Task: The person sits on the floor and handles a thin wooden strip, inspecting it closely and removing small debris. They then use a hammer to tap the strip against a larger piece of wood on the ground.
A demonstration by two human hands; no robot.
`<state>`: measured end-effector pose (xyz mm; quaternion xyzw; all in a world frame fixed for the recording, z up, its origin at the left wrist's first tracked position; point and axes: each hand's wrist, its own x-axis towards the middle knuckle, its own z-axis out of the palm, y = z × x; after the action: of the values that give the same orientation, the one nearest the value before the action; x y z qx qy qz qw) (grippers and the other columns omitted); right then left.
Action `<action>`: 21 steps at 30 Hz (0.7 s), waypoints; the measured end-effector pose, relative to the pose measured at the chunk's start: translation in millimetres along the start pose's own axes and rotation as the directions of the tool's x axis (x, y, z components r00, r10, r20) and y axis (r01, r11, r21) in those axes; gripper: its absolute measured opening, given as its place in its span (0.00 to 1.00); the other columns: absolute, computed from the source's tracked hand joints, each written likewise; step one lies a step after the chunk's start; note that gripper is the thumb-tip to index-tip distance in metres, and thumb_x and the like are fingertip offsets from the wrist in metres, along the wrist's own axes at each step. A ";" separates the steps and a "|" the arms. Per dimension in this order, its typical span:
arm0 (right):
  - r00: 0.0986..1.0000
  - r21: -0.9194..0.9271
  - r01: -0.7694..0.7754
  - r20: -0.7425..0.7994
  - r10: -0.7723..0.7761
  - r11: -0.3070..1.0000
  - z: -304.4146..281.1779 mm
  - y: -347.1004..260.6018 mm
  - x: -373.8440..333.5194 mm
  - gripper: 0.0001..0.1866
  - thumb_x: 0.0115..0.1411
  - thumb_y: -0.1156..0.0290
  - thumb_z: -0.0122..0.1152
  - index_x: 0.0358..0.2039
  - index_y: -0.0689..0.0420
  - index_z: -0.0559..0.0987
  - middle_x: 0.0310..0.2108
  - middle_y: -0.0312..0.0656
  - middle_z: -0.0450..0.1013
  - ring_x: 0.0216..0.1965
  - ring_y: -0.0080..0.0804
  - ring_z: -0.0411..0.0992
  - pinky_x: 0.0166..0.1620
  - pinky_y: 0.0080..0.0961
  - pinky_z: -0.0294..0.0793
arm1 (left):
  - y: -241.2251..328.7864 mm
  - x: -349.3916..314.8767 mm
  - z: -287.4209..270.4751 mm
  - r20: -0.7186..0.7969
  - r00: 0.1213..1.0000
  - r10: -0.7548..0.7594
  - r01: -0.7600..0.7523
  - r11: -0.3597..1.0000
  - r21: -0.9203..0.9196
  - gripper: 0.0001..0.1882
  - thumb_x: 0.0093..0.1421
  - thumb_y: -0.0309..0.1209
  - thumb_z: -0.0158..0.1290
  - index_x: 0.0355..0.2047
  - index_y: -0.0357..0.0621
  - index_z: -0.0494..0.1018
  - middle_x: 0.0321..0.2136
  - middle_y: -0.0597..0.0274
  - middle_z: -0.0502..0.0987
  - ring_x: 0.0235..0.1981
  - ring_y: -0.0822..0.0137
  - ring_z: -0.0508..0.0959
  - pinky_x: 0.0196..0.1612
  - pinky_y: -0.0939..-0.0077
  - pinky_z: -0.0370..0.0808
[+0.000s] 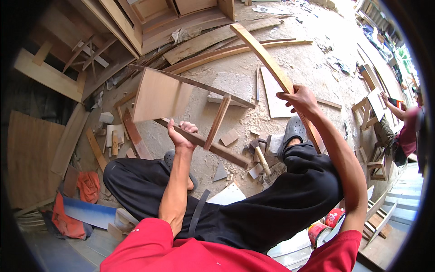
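My left hand (pixel 183 135) is closed round one rail of a small wooden frame (pixel 217 122), which has two long rails, a crosspiece and a flat panel (pixel 158 95) at its far left end. The frame is held tilted above the ground, its panel end slightly blurred. In my right hand (pixel 301 100) is a long, narrow wooden strip (pixel 265 56), gripped near its middle. The strip slants from the far centre down toward my right knee. On the floor between my feet lies a hammer (pixel 260 156) with a wooden handle, beside several wood offcuts (pixel 229 137).
Long boards (pixel 217 56) lie across the floor ahead, near a large wooden cabinet (pixel 181 20) at far left. A pale slab (pixel 233 86) lies beneath the frame. Paint cans (pixel 320 233) stand by my right thigh. Another person (pixel 408 131) works at the far right.
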<state>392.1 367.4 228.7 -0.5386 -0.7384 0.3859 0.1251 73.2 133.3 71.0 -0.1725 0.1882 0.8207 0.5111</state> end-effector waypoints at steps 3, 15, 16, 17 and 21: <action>1.000 -0.062 0.002 0.013 -0.001 0.998 -2.3 4.6 1.0 0.25 0.53 0.53 0.71 0.36 0.66 0.82 0.23 0.42 0.77 0.21 0.24 0.75 0.24 0.23 0.78 | -5.3 5.7 -35.6 0.123 0.989 -0.077 0.086 0.994 -0.068 0.23 0.57 0.55 0.54 0.25 0.48 0.67 0.15 0.74 0.57 0.15 0.76 0.58 0.18 0.81 0.61; 0.999 -0.125 -0.053 -0.019 0.051 0.991 -4.0 36.4 -1.8 0.21 0.53 0.56 0.72 0.29 0.64 0.81 0.18 0.39 0.75 0.17 0.24 0.73 0.20 0.24 0.74 | -23.5 48.6 -151.4 0.329 0.894 -0.304 0.370 0.915 -0.162 0.15 0.55 0.44 0.54 0.34 0.46 0.75 0.13 0.76 0.55 0.14 0.77 0.56 0.18 0.81 0.60; 0.998 -0.131 -0.063 -0.004 0.063 0.989 -3.6 41.6 0.1 0.19 0.53 0.57 0.72 0.30 0.63 0.82 0.18 0.38 0.74 0.17 0.22 0.73 0.20 0.23 0.73 | -24.2 55.2 -153.3 0.341 0.887 -0.312 0.378 0.914 -0.146 0.15 0.55 0.44 0.55 0.33 0.46 0.75 0.13 0.76 0.55 0.14 0.77 0.56 0.19 0.81 0.60; 0.998 -0.154 -0.068 -0.006 0.068 0.986 -3.5 42.3 -0.7 0.19 0.53 0.58 0.71 0.31 0.63 0.82 0.18 0.38 0.75 0.17 0.22 0.73 0.20 0.23 0.73 | -24.6 61.4 -155.3 0.353 0.879 -0.320 0.385 0.914 -0.131 0.14 0.55 0.44 0.55 0.33 0.46 0.75 0.13 0.76 0.55 0.14 0.78 0.56 0.19 0.82 0.60; 0.996 -0.219 -0.088 0.009 0.093 0.972 -1.7 46.5 -5.3 0.18 0.52 0.60 0.71 0.32 0.64 0.81 0.19 0.40 0.76 0.19 0.23 0.73 0.23 0.26 0.72 | -24.3 77.4 -159.7 0.332 0.885 -0.326 0.374 0.923 -0.090 0.14 0.55 0.43 0.54 0.31 0.46 0.74 0.13 0.76 0.56 0.13 0.77 0.56 0.18 0.81 0.60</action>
<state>427.8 369.1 198.3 -0.5785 -0.7522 0.3128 0.0403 77.4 125.5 -107.8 -0.1106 0.0082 0.7434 0.6596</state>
